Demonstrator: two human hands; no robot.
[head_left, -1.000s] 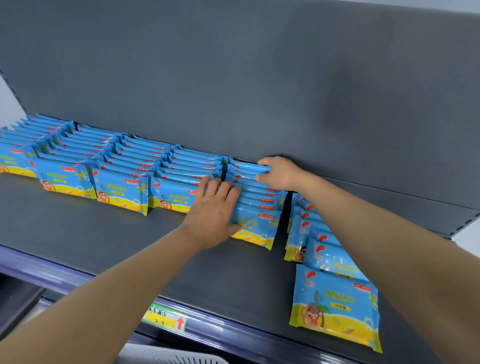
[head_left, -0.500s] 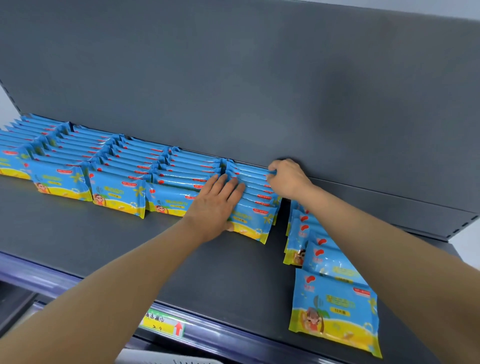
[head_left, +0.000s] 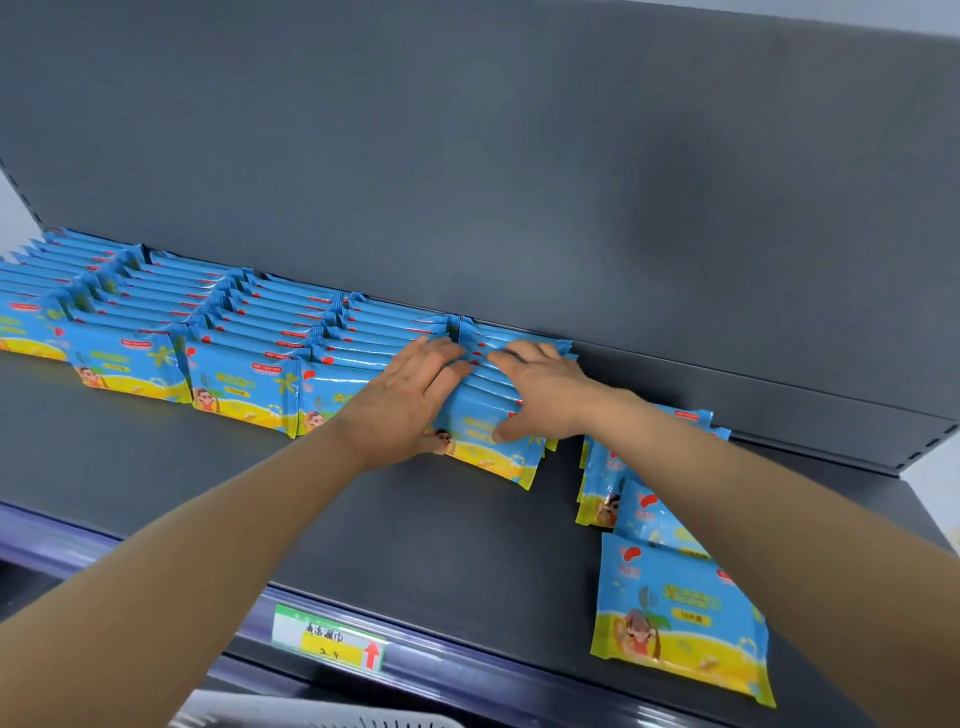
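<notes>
Head view is showing both hands working on one row of packs (head_left: 488, 441) on the shelf (head_left: 363, 519). The left hand (head_left: 410, 400) is lying flat on that row's left side, fingers straight and close together, tips reaching toward the other hand. The right hand (head_left: 540, 389) is resting on top of the same row, fingers spread across the pack tops and thumb pressing on the front pack's face. Neither hand is curling round anything as far as I can tell. The two sets of fingertips are almost meeting over the row, so the row is sitting right under both palms, its far end reaching the back panel (head_left: 571, 182). Left of the left hand, more rows (head_left: 234, 338) are standing in line, touching side by side. Right of the right hand, partly under the forearm, loose packs (head_left: 675, 618) are lying overlapped in a line running toward the shelf's front edge. Below the left forearm a price tag (head_left: 330, 642) is sitting on that edge.
</notes>
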